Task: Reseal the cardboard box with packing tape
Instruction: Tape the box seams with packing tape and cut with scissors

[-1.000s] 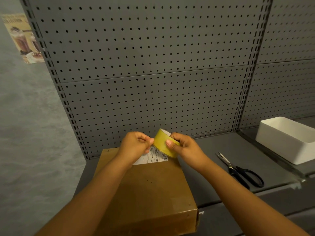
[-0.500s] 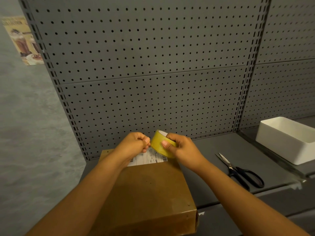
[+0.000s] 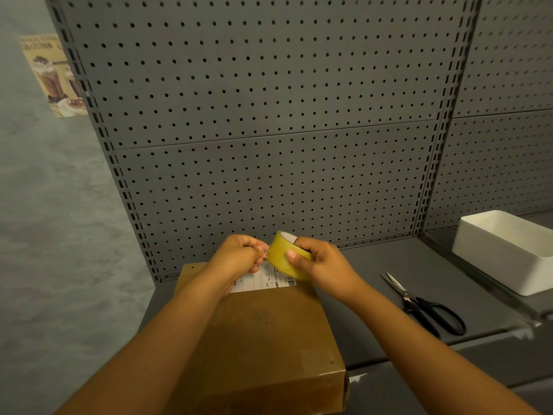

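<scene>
Two bare forearms reach over the closed cardboard box [image 3: 263, 333], which lies flat on the grey shelf [image 3: 368, 283] with a white shipping label [image 3: 263, 281] at its far edge. Above that label, the right hand [image 3: 320, 260] grips the yellow packing tape roll [image 3: 284, 256], thumb across its outer face, while the left hand [image 3: 239, 256] pinches at the roll's left edge with curled fingertips. Further right lie black-handled scissors [image 3: 425, 307] and a white bin [image 3: 505, 250]; a perforated grey back panel [image 3: 269, 115] stands behind.
</scene>
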A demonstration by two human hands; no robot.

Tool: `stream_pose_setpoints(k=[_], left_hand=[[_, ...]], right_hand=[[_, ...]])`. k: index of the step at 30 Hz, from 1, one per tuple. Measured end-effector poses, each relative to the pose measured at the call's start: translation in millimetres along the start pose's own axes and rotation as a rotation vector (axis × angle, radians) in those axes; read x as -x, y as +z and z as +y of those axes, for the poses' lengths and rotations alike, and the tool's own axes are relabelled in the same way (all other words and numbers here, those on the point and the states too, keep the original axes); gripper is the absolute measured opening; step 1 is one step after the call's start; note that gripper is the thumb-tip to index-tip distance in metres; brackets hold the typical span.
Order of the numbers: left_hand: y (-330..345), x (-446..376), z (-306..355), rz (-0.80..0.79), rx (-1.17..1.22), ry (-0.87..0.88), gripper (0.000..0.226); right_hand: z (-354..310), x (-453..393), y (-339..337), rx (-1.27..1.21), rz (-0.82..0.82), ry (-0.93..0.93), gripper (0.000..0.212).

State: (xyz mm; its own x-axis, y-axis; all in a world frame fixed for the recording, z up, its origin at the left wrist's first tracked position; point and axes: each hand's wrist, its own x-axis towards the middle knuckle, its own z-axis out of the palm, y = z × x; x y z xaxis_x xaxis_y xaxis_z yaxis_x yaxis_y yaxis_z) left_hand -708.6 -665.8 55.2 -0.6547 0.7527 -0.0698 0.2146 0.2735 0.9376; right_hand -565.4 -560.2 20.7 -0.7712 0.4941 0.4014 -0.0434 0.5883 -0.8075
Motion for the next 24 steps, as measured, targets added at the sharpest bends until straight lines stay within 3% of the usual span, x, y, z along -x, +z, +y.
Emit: stream_pose_setpoints(k=[4,7,13,20,24], left_hand=[[-2,-2,-1,-0.050,0.016,-0.016,0.021],[-2,-3,-3,-0.061,-0.009,-0.013,0.013],[4,-6,-5,-0.050,-0.116,-0.003,0.016],[-1,0,-8,-0.068,-0.143,0.123,0.015],[-6,1,-11,-0.073,-0.097,0.138,0.015]], right_hand=[[-1,1,-1,-0.018,-0.008,-0.008,0.025],[-2,3,-2,-0.021,-0.012,-0.008,0.027],[-6,-1,4,0.154,0.019,-0.019,0.029],[-6,-1,6,0.218,0.027,-0.020,0.017],[-7,-3,6,0.236,0.003,-0.022,0.021]])
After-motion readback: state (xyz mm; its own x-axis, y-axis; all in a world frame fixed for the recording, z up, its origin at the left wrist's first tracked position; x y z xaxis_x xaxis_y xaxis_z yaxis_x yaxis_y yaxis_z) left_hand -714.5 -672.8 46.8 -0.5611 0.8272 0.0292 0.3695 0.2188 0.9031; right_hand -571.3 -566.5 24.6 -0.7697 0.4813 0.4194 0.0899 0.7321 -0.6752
